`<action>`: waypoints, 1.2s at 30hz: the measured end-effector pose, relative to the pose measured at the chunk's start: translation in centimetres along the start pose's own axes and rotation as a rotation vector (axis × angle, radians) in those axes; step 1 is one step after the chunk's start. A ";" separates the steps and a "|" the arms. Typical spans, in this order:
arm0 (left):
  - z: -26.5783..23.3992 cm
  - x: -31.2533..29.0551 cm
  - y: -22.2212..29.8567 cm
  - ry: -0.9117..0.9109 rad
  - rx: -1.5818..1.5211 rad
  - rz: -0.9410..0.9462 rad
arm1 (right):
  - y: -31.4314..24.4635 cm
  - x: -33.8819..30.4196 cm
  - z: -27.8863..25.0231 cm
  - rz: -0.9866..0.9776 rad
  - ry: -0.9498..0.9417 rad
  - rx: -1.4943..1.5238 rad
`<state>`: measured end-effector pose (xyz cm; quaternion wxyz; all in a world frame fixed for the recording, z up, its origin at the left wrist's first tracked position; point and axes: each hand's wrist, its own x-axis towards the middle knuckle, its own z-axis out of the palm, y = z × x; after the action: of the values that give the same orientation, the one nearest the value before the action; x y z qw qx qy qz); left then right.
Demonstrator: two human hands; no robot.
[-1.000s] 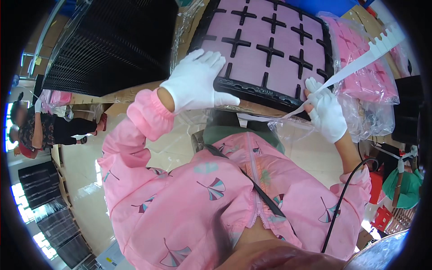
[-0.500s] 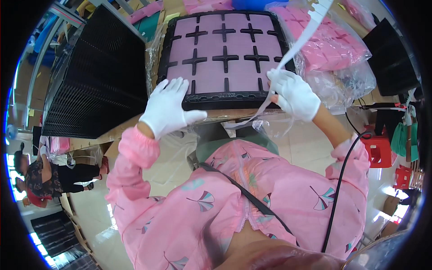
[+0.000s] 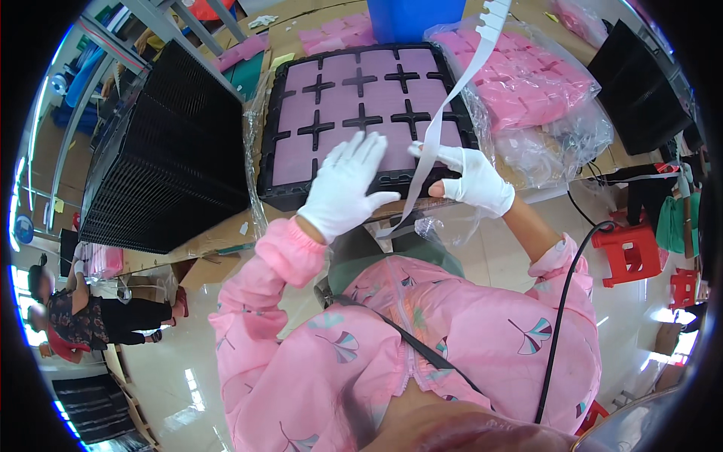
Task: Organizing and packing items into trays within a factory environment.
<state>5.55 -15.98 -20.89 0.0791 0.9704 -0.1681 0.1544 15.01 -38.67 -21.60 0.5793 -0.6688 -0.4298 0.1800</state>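
A black tray [image 3: 265,154] with raised cross-shaped dividers lies before me, its compartments lined with pink-purple sheets [image 3: 329,107]. My left hand [image 3: 343,184], in a white glove, rests flat over the tray's front edge, fingers together and thumb out. At the front right corner is my right hand [image 3: 476,179], also gloved but with bare fingertips showing. Its thumb and forefinger are spread, and nothing shows between them. A white strip with a toothed end [image 3: 459,87] hangs down across the right side of the tray, passing in front of the right fingertips.
Tall stacks of black ribbed trays stand at left [image 3: 177,151] and right [image 3: 640,87]. Bagged pink pieces [image 3: 520,83] lie right of the tray, beside a blue bin [image 3: 416,19] at the back. Red stools [image 3: 631,252] and another person [image 3: 79,305] are on the floor.
My left hand has moved right along the tray's front edge and further over it. The right hand's thumb and forefinger have spread apart. The whole view has shifted slightly.
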 end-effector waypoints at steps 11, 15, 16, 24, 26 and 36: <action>1.6 3.8 1.4 -0.284 0.067 0.021 | -0.6 -5.4 -5.0 -0.093 0.095 0.597; 2.2 3.2 1.1 -0.200 0.160 0.110 | 0.3 -6.9 -5.7 -0.066 0.164 0.580; 2.2 3.2 1.1 -0.197 0.154 0.119 | 0.5 -7.2 -5.7 -0.062 0.180 0.570; 0.5 3.8 1.7 -0.040 0.168 0.030 | 1.2 -8.6 -5.8 -0.033 0.248 0.520; -0.3 4.1 1.2 0.048 0.185 0.021 | 1.1 -8.7 -5.8 -0.051 0.254 0.525; -10.1 7.1 -4.0 0.783 0.231 -0.037 | 4.5 -9.1 -7.1 -0.118 0.410 0.429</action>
<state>10.54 -12.32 -9.48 0.0301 0.8438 -0.0893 0.5284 16.79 -50.04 -26.29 0.7915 -0.5274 -0.2942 0.0942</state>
